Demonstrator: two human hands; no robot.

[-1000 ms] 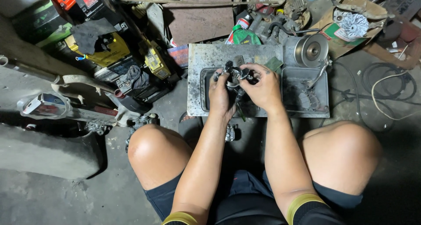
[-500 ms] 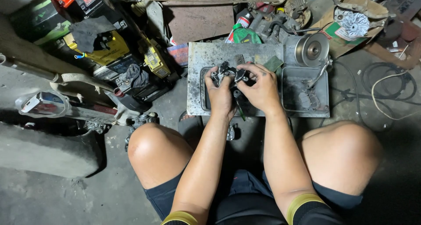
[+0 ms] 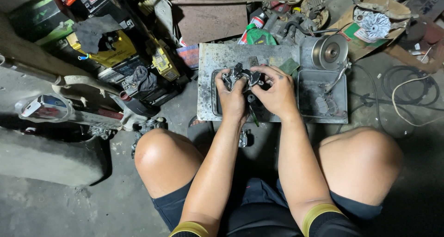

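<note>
Work surface: grey, stained rectangular metal tray [image 3: 217,61], lying flat on the dark concrete floor [image 3: 69,209].
Right compartment: shallow recessed grey metal pan [image 3: 307,80], holding small dark parts too blurred to identify.
Pulley: round silver metal pulley wheel [image 3: 329,53], standing at the tray's far right corner.
Spray can: green and red aerosol can [image 3: 255,31], lying just beyond the tray's far edge.
Plate: rusty brown flat metal sheet [image 3: 210,19], behind the tray.
Batteries: yellow box-shaped batteries [image 3: 111,49], far left, one partly covered by a dark rag [image 3: 92,31].
Cable: loose coiled black cable [image 3: 407,86], on the floor at right.
Impeller: white finned wheel [image 3: 375,24], resting on brown cardboard [image 3: 356,47].
</note>
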